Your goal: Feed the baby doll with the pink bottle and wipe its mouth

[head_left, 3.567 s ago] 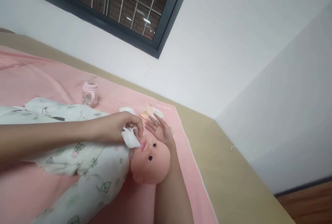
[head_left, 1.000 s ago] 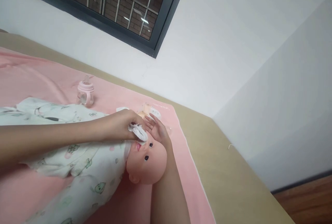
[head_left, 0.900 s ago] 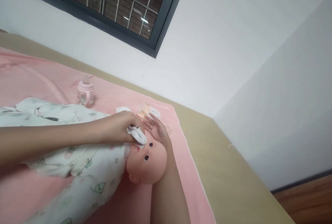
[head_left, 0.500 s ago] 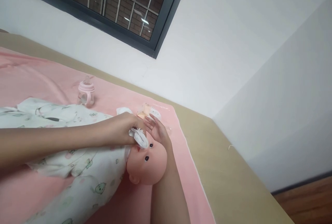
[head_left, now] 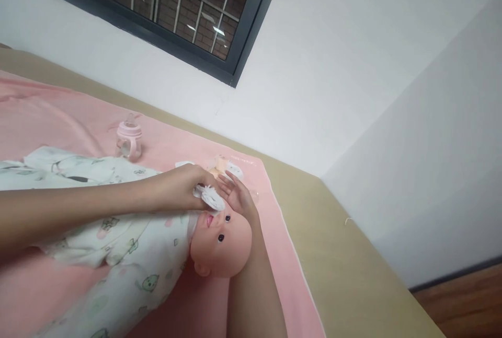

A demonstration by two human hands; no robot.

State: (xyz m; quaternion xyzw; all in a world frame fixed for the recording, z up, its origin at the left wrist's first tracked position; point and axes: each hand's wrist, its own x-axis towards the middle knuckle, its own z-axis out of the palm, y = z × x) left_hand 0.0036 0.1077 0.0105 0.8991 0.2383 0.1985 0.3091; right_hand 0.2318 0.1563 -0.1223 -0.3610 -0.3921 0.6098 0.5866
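A baby doll point(head_left: 219, 244) in a white printed sleepsuit point(head_left: 129, 254) lies on a pink blanket point(head_left: 58, 118), head to the right. My left hand point(head_left: 176, 191) reaches across the doll's body and pinches a small white wipe point(head_left: 212, 199), held against the far cheek just above the mouth. My right hand point(head_left: 237, 197) rests open on the top of the doll's head with its fingers stretched out, the forearm coming up from the bottom edge.
A pink baby bottle point(head_left: 128, 141) stands on the blanket behind the doll. A small pack of wipes point(head_left: 229, 168) lies just beyond my hands. The tan mattress point(head_left: 345, 275) ends at white walls; a barred window point(head_left: 168, 3) is above.
The left hand has rubbed the wipe back and forth over the doll's mouth and cheek; it now sits slightly higher than half a second ago. The right hand has stayed on the head.
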